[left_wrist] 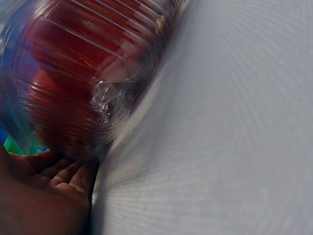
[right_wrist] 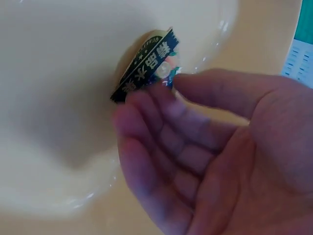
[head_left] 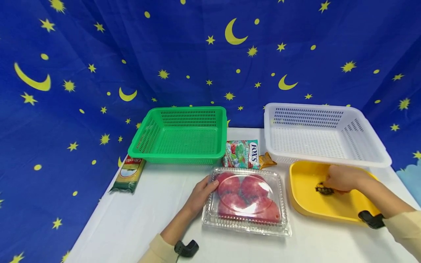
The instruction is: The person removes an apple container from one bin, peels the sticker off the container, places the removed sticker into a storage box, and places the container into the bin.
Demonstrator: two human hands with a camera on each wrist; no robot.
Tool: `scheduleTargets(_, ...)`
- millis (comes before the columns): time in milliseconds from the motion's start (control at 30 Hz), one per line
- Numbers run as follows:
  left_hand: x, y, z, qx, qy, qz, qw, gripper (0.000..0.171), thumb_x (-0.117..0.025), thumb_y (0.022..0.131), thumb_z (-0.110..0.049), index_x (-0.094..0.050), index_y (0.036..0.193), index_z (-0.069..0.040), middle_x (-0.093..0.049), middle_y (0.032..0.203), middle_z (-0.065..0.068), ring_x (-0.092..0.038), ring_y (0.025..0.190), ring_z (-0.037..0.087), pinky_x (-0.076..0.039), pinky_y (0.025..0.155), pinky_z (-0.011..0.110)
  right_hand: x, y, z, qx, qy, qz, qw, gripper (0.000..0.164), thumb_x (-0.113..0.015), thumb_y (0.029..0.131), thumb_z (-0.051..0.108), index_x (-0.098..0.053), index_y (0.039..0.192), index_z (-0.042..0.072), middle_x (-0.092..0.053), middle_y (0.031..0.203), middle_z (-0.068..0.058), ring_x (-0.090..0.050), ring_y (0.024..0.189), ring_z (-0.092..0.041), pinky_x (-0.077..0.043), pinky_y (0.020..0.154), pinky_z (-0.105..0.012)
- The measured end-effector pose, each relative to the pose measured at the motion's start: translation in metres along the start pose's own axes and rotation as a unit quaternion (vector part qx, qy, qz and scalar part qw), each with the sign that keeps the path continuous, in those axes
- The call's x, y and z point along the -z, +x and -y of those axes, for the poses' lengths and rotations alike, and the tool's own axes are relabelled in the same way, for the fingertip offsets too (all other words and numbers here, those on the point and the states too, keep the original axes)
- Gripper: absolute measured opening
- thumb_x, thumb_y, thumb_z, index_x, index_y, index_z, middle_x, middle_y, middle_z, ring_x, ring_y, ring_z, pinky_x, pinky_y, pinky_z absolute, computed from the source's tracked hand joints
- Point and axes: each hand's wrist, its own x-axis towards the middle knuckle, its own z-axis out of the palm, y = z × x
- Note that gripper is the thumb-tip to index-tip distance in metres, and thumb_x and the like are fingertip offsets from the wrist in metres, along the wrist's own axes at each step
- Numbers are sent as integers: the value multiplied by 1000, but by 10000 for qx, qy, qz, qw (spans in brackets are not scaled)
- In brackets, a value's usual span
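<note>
A clear plastic clamshell box [head_left: 246, 228] holding several round red fruits [head_left: 254, 187] sits at the table's front middle. My left hand [head_left: 200, 195] grips its left edge, thumb over the rim; in the left wrist view the fingertips disappear behind the box. Over the yellow basin [head_left: 304, 208], my right hand [head_left: 345, 178] pinches a label [head_left: 323, 189] between thumb and fingers. In the right wrist view this label [right_wrist: 146, 63] is curved, with a dark band of printed characters and a small colourful picture; the fingers partly cover it.
Behind stand a green basket [head_left: 184, 159] and a white basket [head_left: 329, 157]. Between them lie a FOX'S candy bag [head_left: 241, 154] and a small orange packet [head_left: 267, 160]. A green and gold packet [head_left: 129, 175] lies at the left. A starry blue curtain [head_left: 197, 54] hangs behind the table.
</note>
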Motion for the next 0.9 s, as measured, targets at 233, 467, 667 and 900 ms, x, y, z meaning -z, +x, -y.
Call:
scheduleTargets(233,0,-1,-2,-59,-44,-24,10000,52,-48,100,-33,-44,141,-3,-54,133,15,-50,122,28,-38,101,43,1,1,-2,373,1163,435,9916,18,-52,91,2,-61,76,3,-50,60,-2,-49,51,-15,-42,45,-24)
scheduleTargets(467,3,8,21,33,-11,-123,9999,52,-48,99,-37,-45,142,-8,-55,133,11,-50,122,24,-38,101,41,-1,4,-2,585,1677,584,9824,17,-47,89,-5,-62,97,-1,-49,65,-5,-48,58,-17,-45,47,-26)
scheduleTargets(667,1,-4,-8,100,41,-51,9999,51,-48,100,-34,-45,141,-4,-55,131,15,-51,120,26,-39,100,41,-4,3,-1,540,2162,654,9727,27,-46,89,-6,-60,111,-7,-56,78,-11,-54,70,-22,-52,54,-33)
scheduleTargets(900,-1,-3,-7,32,-17,-33,10000,51,-48,100,-32,-45,141,-3,-54,133,15,-50,122,26,-39,101,41,-5,5,-3,1275,2417,797,9586,28,-49,94,0,-52,119,-14,-62,88,-18,-57,69,-24,-50,57,-30)
